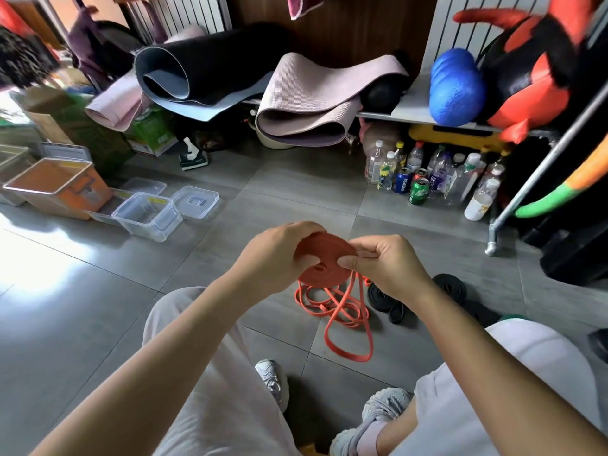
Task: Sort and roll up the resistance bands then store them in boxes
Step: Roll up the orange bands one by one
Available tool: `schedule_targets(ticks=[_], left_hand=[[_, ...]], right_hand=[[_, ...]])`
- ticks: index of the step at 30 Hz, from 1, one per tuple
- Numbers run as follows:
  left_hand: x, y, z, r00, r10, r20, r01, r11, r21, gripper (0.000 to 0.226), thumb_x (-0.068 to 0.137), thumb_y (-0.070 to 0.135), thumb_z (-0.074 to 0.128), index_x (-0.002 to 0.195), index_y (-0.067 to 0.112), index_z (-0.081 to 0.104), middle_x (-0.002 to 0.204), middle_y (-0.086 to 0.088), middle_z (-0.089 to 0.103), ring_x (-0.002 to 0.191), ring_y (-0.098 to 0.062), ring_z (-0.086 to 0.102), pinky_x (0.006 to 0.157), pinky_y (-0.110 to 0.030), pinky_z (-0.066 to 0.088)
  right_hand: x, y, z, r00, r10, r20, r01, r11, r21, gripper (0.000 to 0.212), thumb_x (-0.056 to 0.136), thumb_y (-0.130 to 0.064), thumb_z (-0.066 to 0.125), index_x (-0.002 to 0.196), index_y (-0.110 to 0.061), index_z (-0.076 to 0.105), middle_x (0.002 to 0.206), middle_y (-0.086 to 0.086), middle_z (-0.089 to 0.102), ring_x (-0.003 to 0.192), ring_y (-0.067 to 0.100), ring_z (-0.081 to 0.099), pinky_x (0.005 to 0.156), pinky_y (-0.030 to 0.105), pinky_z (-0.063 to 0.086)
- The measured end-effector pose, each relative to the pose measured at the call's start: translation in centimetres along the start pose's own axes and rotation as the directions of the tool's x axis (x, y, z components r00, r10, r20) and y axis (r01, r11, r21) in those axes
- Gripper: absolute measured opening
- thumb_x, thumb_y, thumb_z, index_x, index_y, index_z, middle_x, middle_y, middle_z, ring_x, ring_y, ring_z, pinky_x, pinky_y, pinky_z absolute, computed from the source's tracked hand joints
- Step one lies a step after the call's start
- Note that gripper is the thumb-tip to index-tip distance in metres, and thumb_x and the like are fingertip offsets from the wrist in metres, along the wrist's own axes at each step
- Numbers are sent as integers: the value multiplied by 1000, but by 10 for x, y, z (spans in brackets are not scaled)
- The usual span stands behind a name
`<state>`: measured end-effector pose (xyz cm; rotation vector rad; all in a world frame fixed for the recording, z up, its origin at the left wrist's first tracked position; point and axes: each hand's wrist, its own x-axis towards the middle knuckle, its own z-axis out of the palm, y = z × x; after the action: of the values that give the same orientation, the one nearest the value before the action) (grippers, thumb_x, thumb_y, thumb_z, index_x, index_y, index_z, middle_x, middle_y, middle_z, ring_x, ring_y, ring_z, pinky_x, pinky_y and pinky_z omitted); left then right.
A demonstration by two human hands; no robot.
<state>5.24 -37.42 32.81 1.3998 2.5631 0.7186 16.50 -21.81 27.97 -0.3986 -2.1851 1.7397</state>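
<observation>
A flat coil of orange resistance band [324,263] is held in front of me above the floor. My left hand [276,255] grips the coil's left side with curled fingers. My right hand [383,263] pinches the band at the coil's right edge. The band's loose tail [342,319] hangs down and lies in loops on the grey tiles. Black resistance bands [390,302] lie on the floor just right of the loops, partly behind my right wrist. A clear plastic box [146,216] stands open at the left, its lid [194,201] beside it.
An orange-lined bin [57,187] and more clear boxes sit at far left. Rolled yoga mats [302,100] fill a low shelf ahead. Several bottles and cans [424,179] stand under the shelf at right. A metal rack leg [493,238] is at right. My knees and shoes are below.
</observation>
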Motion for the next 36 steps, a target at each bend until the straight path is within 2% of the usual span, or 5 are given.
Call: schedule_targets(ticks=[7, 16, 22, 27, 36], left_hand=[[0, -7, 5, 981, -141, -134, 72, 903, -424, 29, 76, 0, 71, 90, 24, 65, 80, 8, 65, 75, -13, 62, 73, -29, 52], [-6, 6, 16, 949, -306, 72, 158, 266, -951, 22, 81, -2, 65, 96, 14, 61, 87, -2, 67, 81, -17, 67, 76, -38, 58], [-4, 6, 15, 976, 17, -219, -68, 972, -226, 54, 80, 13, 71, 129, 20, 47, 122, 3, 56, 109, -15, 54, 92, -29, 44], [2, 19, 2, 992, 123, -35, -123, 992, 2, 19, 86, 19, 63, 104, 20, 67, 98, 6, 69, 88, -18, 61, 76, -28, 46], [4, 4, 7, 980, -159, -121, 67, 833, -550, 15, 81, 2, 68, 87, 16, 71, 76, 14, 67, 70, -2, 63, 69, -21, 50]], right_hand=[[-18, 5, -9, 996, 23, -84, -14, 995, 103, 32, 75, 5, 70, 102, -12, 69, 72, -18, 71, 70, -2, 68, 66, 10, 50], [-14, -11, -15, 978, -27, -206, 68, 979, 193, 22, 70, -12, 73, 87, -26, 71, 81, -9, 74, 79, 13, 71, 79, 31, 56], [-13, -13, -15, 994, -65, -88, 55, 992, -116, 28, 77, -5, 74, 91, -28, 71, 88, -1, 75, 76, 5, 70, 73, 21, 55], [-15, -21, -8, 996, -92, -11, 83, 941, -327, 25, 78, -7, 73, 99, -19, 74, 83, -14, 71, 75, -8, 65, 76, 11, 51], [-19, -11, -18, 998, 26, -60, -32, 994, -101, 30, 72, -10, 78, 91, -31, 70, 86, -10, 74, 83, 6, 70, 81, 23, 55]])
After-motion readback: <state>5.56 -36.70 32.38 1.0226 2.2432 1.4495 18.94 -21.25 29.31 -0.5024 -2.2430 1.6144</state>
